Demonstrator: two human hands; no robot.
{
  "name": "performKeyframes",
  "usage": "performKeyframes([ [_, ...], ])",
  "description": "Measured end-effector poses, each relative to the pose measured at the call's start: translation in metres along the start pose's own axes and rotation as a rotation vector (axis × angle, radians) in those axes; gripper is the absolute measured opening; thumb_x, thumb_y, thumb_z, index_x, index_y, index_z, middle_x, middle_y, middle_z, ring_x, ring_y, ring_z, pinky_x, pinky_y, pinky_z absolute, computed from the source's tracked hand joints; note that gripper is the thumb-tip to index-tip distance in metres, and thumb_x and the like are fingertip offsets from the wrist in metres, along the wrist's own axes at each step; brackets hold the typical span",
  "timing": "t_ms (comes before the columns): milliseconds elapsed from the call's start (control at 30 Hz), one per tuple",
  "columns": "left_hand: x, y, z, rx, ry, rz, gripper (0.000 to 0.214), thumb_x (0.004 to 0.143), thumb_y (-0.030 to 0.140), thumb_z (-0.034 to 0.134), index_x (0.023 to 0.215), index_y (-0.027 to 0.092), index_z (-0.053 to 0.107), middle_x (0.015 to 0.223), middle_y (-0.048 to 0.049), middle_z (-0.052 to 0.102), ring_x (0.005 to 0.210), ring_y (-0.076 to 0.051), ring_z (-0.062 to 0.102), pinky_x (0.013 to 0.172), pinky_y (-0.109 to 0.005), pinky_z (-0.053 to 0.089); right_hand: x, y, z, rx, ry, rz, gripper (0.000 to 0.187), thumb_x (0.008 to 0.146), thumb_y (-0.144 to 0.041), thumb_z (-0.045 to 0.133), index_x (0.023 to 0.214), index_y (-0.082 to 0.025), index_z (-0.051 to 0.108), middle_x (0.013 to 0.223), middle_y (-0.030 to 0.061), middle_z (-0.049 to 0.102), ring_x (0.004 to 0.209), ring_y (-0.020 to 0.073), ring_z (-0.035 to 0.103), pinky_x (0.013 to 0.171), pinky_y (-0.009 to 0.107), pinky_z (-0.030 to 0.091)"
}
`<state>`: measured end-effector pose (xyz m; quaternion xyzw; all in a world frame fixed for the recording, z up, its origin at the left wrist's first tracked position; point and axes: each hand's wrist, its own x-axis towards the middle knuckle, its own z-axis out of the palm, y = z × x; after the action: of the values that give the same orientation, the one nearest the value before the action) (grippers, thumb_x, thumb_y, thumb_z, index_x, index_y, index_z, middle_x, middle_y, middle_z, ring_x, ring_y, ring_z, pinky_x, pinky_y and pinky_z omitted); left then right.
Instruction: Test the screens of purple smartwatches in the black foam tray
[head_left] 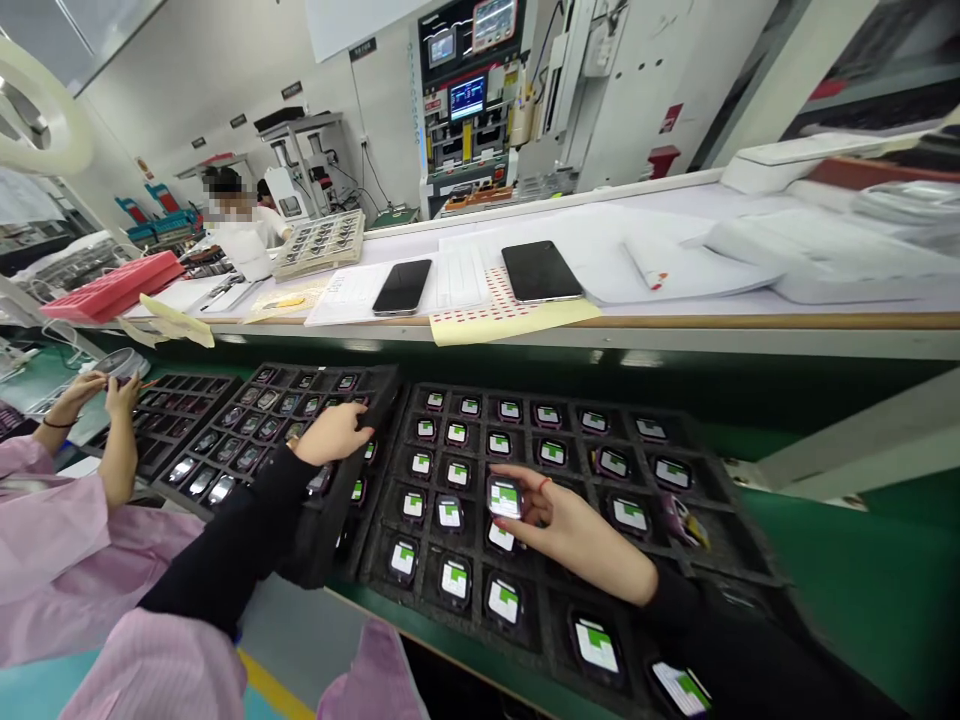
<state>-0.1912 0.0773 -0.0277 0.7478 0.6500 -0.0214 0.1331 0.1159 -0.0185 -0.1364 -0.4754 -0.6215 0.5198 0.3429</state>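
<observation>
My right hand (559, 520) pinches a smartwatch (505, 497) between thumb and fingers, its lit screen showing white and green. It hovers over a black compartment tray (480, 545), where several similar watches sit face up with lit screens. Farther left, my left hand (334, 436) grips the raised right edge of another black tray (346, 490), which appears tilted. Lit watches show beneath that edge. Darker-screened watches (247, 425) fill the tilted tray's compartments, and my left forearm hides part of it.
A co-worker's hands (112, 392) hold a small item at the left, beside another black tray (176, 420). On the shelf (675, 325) above lie two dark phones (403, 287) (540, 271) and papers. A small bundle (684, 524) sits in a right-hand compartment.
</observation>
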Motion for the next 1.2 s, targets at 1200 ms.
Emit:
performKeyframes([
  [1200,-0.054,0.010,0.029,-0.381,0.081,0.186,0.036,0.096,0.028,0.044,0.123,0.022,0.067,0.091,-0.0014,0.070,0.085,-0.016,0.066,0.084,-0.027,0.050,0.002,-0.055,-0.079,-0.366,-0.051,0.162,0.062,0.092,-0.060,0.049,0.135,-0.018,0.064,0.061,0.0018,0.062,0.044,0.0166,0.052,0.041,0.025,0.042],
])
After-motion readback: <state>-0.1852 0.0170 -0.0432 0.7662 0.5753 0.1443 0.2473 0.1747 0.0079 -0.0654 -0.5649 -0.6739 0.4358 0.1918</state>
